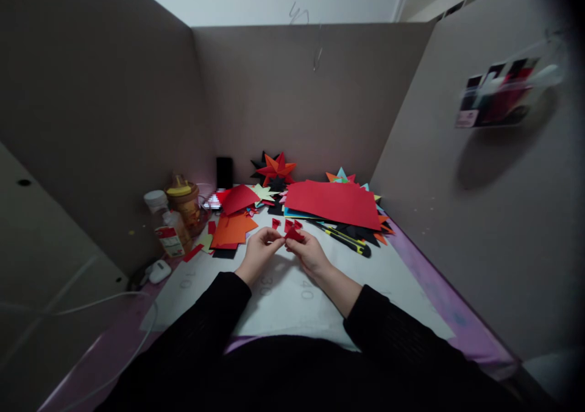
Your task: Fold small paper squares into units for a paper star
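Observation:
A small piece of folded red paper (294, 234) is held up over the middle of the white mat (283, 314). My right hand (311, 255) pinches it between thumb and fingers. From the other side, the closed fingertips of my left hand (261, 250) meet its left edge. Just beyond my hands, several small folded red pieces (276, 223) lie on the mat. A black and yellow utility knife (351, 242) rests to the right of my right hand. Orange paper sheets (228, 230) lie to the left of my left hand.
Large red sheets (333, 203) top a stack at the back right. Folded paper stars (276, 169) stand against the back panel. Bottles (169, 224), a white earbud case (159, 271) and a cable (105, 296) are on the left. Grey panels enclose three sides.

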`<state>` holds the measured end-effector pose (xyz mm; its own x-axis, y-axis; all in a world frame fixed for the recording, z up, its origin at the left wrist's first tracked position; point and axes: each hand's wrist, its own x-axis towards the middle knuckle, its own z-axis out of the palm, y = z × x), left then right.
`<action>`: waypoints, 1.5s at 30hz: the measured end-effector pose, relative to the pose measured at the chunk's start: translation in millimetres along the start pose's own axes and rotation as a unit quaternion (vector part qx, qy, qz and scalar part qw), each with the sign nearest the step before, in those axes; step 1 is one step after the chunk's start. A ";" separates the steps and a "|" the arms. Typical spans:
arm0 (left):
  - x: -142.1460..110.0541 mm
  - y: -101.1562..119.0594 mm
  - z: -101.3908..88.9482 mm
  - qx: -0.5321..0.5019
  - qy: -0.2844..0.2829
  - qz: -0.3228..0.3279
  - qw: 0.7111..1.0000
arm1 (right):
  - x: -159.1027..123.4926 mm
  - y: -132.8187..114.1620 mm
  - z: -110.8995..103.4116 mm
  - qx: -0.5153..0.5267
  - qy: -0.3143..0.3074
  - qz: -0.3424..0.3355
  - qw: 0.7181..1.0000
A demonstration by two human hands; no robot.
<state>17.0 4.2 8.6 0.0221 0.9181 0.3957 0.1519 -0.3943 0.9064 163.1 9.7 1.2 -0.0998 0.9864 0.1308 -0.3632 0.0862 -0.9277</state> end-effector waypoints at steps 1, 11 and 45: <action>-0.3 0.3 0.4 -0.001 -0.001 0.000 1.000 | -0.2 -0.7 0.1 -0.002 0.005 0.002 1.000; 0.3 1.3 2.1 -0.042 -0.068 -0.056 0.995 | 2.2 -1.3 -1.5 0.062 0.057 0.030 0.996; -3.2 0.8 -0.3 0.087 -0.041 0.047 0.994 | -10.2 -11.0 -3.5 -0.292 0.000 -0.299 0.908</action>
<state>16.7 0.9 8.1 0.1235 0.8808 0.4571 0.3140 -0.4716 0.8240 171.4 -0.9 8.8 -0.0466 0.7387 0.6724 0.2012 0.6663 -0.7180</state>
